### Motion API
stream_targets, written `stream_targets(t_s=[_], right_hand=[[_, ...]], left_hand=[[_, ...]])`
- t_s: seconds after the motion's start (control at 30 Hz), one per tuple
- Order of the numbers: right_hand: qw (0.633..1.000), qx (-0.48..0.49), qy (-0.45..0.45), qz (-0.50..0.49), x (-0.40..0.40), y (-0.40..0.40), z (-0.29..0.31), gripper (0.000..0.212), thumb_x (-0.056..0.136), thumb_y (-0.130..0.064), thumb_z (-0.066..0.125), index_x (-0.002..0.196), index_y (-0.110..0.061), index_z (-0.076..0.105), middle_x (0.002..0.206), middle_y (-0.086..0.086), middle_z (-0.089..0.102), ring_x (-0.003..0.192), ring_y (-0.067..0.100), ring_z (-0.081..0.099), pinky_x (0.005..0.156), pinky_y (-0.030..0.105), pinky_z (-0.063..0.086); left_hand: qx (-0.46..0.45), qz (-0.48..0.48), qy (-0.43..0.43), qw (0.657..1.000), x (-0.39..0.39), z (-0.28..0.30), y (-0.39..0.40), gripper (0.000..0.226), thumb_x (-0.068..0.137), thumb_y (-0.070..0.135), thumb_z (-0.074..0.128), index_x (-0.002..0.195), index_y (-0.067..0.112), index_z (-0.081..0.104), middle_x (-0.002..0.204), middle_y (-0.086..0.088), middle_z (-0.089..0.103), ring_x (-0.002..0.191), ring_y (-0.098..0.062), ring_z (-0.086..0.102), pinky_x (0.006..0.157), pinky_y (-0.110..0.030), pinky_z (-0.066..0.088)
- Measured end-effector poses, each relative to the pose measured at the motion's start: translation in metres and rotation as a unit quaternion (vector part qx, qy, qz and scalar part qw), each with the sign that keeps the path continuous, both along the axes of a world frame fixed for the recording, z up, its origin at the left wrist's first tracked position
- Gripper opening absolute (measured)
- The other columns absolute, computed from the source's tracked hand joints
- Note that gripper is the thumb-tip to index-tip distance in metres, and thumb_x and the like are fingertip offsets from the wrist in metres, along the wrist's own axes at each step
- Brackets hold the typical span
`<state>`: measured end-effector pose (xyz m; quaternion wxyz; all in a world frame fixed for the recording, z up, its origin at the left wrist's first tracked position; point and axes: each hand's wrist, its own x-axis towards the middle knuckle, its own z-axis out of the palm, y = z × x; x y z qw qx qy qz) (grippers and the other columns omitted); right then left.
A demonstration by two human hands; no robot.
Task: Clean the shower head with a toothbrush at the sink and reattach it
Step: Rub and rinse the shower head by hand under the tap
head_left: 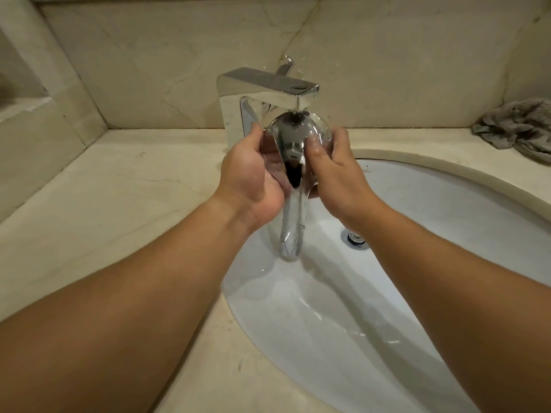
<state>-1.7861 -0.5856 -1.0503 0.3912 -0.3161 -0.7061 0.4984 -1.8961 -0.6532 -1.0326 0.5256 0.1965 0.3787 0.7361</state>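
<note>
Shower head (290,135) of shiny chrome sits right under the faucet (268,87) spout, its round back facing you and its handle pointing down over the sink (447,210). Water runs over it and down into the basin. Your left hand (253,177) grips its left edge, fingers curled behind it and thumb on the rim. Your right hand (334,168) grasps its right edge, thumb pressed on the wet back. Below and right of the faucet lies the sink's drain (356,237). Far right of the faucet, a crumpled grey cloth (518,126) rests on the counter (104,204).
</note>
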Motion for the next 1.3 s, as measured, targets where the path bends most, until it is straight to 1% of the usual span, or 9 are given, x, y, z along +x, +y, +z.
stream_targets(t_s=[0.1,0.23,0.43,0.63,0.73,0.87,1.07,1.17,1.3], right_hand=[[1.000,-0.016,0.013,-0.009,0.001,0.002,0.002,0.022,0.104,-0.044,0.036,0.111,-0.026,0.047,0.080,0.009,0.060,0.068,0.022,0.059,0.069,0.055,0.056],[0.999,-0.030,0.040,-0.016,0.001,0.002,0.006,0.025,0.104,-0.044,0.031,0.088,-0.034,0.048,0.077,0.006,0.055,0.066,0.019,0.053,0.062,0.048,0.052],[0.990,-0.122,0.068,-0.010,-0.005,-0.001,0.011,0.034,0.107,-0.043,0.034,0.106,-0.025,0.063,0.101,0.011,0.073,0.091,0.028,0.071,0.077,0.051,0.060],[0.975,-0.191,0.114,-0.008,-0.003,-0.002,0.014,0.038,0.107,-0.042,0.035,0.105,-0.019,0.066,0.087,0.001,0.077,0.084,0.022,0.075,0.068,0.037,0.062],[0.966,-0.225,0.124,-0.023,-0.003,0.001,0.014,0.041,0.106,-0.044,0.038,0.105,-0.015,0.067,0.085,0.004,0.077,0.083,0.024,0.075,0.071,0.041,0.063],[0.956,-0.267,0.116,-0.021,0.002,0.002,0.015,0.048,0.105,-0.046,0.040,0.096,-0.008,0.069,0.084,0.009,0.075,0.080,0.026,0.073,0.073,0.042,0.062],[0.963,-0.238,-0.126,-0.011,0.021,0.004,0.005,0.058,0.101,-0.051,0.042,0.089,-0.001,0.069,0.076,0.017,0.069,0.059,0.024,0.063,0.057,0.033,0.055],[0.907,-0.274,-0.317,0.043,0.032,-0.001,-0.001,0.071,0.101,-0.062,0.029,0.083,-0.003,0.064,0.062,0.013,0.063,0.048,0.023,0.057,0.046,0.024,0.039],[0.855,-0.431,-0.270,0.098,0.035,-0.008,-0.012,0.044,0.096,-0.040,0.048,0.097,0.002,0.059,0.083,0.024,0.072,0.065,0.032,0.072,0.045,0.025,0.052]], left_hand=[[0.008,-0.008,0.020,1.000,0.002,0.001,0.000,0.052,0.113,0.038,0.029,0.127,0.004,0.066,0.122,-0.018,0.073,0.112,-0.034,0.072,0.079,-0.053,0.062],[0.002,0.005,0.050,0.999,0.001,-0.002,0.004,0.041,0.112,0.029,0.037,0.099,0.012,0.072,0.087,-0.004,0.078,0.072,-0.015,0.075,0.053,-0.023,0.055],[0.005,0.092,0.033,0.995,-0.002,-0.011,0.006,0.050,0.101,0.039,0.054,0.131,0.002,0.067,0.137,-0.025,0.065,0.116,-0.033,0.056,0.098,-0.044,0.036],[0.001,0.117,0.012,0.993,-0.006,-0.015,0.009,0.050,0.110,0.039,0.042,0.129,0.000,0.066,0.129,-0.024,0.071,0.124,-0.036,0.067,0.119,-0.050,0.038],[-0.001,0.095,0.022,0.995,-0.002,-0.008,0.007,0.050,0.109,0.037,0.045,0.135,-0.003,0.062,0.133,-0.026,0.068,0.129,-0.042,0.062,0.119,-0.057,0.037],[-0.007,0.073,0.051,0.996,0.005,-0.005,0.002,0.039,0.111,0.029,0.044,0.124,0.000,0.067,0.112,-0.018,0.077,0.104,-0.032,0.076,0.094,-0.047,0.058],[-0.023,0.090,-0.006,0.996,0.007,-0.002,0.000,0.029,0.103,0.038,0.059,0.091,0.015,0.072,0.130,-0.028,0.068,0.127,-0.048,0.062,0.114,-0.056,0.040],[-0.035,0.090,-0.009,0.995,0.012,0.004,-0.008,0.025,0.105,0.034,0.060,0.086,0.018,0.063,0.087,-0.004,0.077,0.086,-0.020,0.077,0.097,-0.033,0.056],[-0.044,0.067,0.022,0.997,0.023,0.005,-0.015,0.032,0.101,0.020,0.064,0.070,0.018,0.061,0.062,0.008,0.064,0.059,-0.002,0.060,0.103,-0.021,0.048]])
